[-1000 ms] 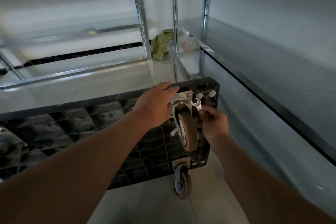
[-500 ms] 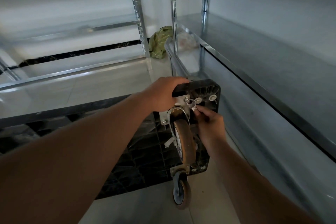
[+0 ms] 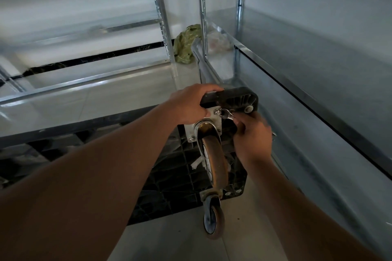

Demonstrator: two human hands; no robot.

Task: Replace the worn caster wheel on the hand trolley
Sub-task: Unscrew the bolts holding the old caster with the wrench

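Observation:
The black plastic trolley deck [image 3: 237, 99] stands on its side, ribbed underside facing me. A brown worn caster wheel [image 3: 215, 163] hangs from a silver mounting plate [image 3: 192, 131] near the deck's top corner. A second caster [image 3: 213, 218] sits below it, near the floor. My left hand [image 3: 191, 104] grips the deck's upper edge beside the plate. My right hand [image 3: 252, 135] pinches a small silver wrench [image 3: 227, 115] whose jaw sits on the plate's upper right bolt.
Galvanised metal shelving runs along the left [image 3: 84, 82] and the right [image 3: 297, 70]. A crumpled green bag [image 3: 186, 44] and a pale plastic bag [image 3: 218, 42] lie at the far end of the aisle. The floor is pale tile.
My view has come closer and tilted. My left hand has slid from over the caster plate up onto the deck's top edge. My right hand has kept the wrench on the same bolt.

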